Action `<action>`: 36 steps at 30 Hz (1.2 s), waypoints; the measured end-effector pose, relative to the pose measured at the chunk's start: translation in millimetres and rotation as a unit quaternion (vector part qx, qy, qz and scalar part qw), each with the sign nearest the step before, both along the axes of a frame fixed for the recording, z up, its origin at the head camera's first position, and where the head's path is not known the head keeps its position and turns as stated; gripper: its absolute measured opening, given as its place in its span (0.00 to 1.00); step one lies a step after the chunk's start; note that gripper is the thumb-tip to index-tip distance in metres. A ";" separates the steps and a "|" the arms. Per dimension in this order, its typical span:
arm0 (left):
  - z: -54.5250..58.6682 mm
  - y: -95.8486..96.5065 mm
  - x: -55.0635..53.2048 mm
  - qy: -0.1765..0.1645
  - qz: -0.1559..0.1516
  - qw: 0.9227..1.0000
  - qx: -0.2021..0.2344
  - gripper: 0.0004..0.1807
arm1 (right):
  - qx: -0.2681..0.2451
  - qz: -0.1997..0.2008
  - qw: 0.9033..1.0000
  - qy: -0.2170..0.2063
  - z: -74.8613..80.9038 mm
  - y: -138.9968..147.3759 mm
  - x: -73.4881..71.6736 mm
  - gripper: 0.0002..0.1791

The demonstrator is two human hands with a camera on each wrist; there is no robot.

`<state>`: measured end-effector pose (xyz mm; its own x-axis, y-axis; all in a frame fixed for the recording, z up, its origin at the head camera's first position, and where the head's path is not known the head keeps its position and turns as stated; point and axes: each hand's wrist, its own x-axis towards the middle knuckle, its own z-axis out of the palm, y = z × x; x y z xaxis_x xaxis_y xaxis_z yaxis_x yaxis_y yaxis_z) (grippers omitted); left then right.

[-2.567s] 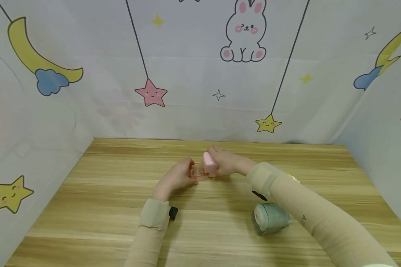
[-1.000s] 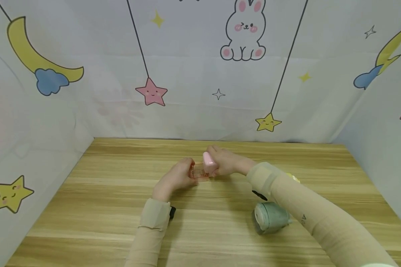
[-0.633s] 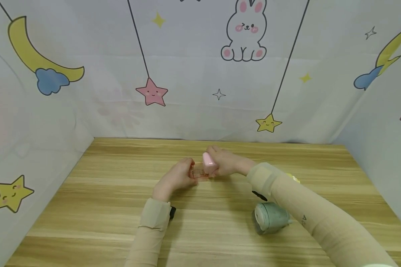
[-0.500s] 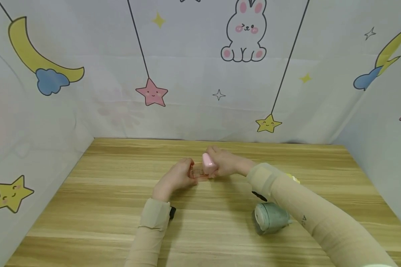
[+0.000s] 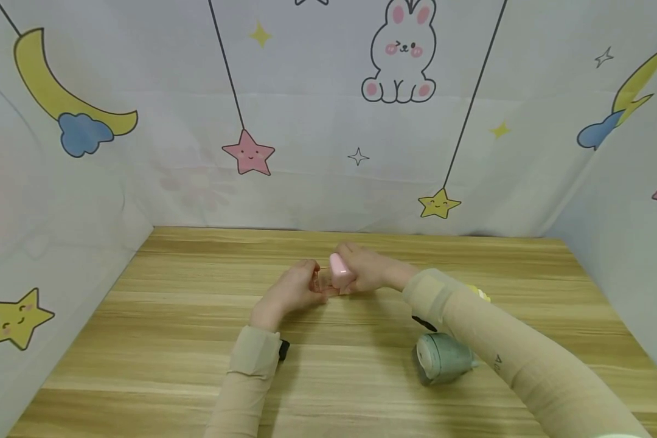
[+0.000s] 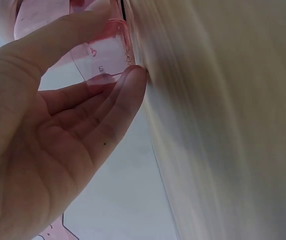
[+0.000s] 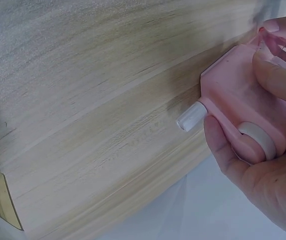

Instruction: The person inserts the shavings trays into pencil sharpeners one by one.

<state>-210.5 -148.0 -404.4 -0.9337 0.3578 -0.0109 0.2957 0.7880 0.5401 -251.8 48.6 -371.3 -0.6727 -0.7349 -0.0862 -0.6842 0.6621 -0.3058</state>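
My right hand (image 5: 369, 267) grips a pink hand-crank device (image 7: 238, 85) that looks like a pencil sharpener. Its crank has a white knob (image 7: 192, 116) and a white ring (image 7: 259, 140) at the pivot. From the left, my left hand (image 5: 292, 285) holds a see-through pink box (image 6: 105, 57) with small print on it, thumb on one side and fingers on the other. In the head view the box lies against the pink body, just above or on the table. How the two parts join is hidden behind the right hand.
A pale green cup-like object (image 5: 443, 358) lies on its side on the wooden table (image 5: 334, 377), beside the right forearm. Behind that forearm a small yellow thing (image 5: 480, 293) is partly hidden. A printed cloth wall (image 5: 317, 201) rises at the table's back edge.
The pink body and my right hand have shifted slightly left, toward the left hand. Less of the see-through box shows between the hands. Both grips stay the same.
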 end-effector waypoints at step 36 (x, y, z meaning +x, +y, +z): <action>-5.5 17.4 -0.4 0.019 -0.001 1.000 0.016 0.30 | 0.013 0.012 1.000 -0.003 -1.7 -3.7 2.5 0.40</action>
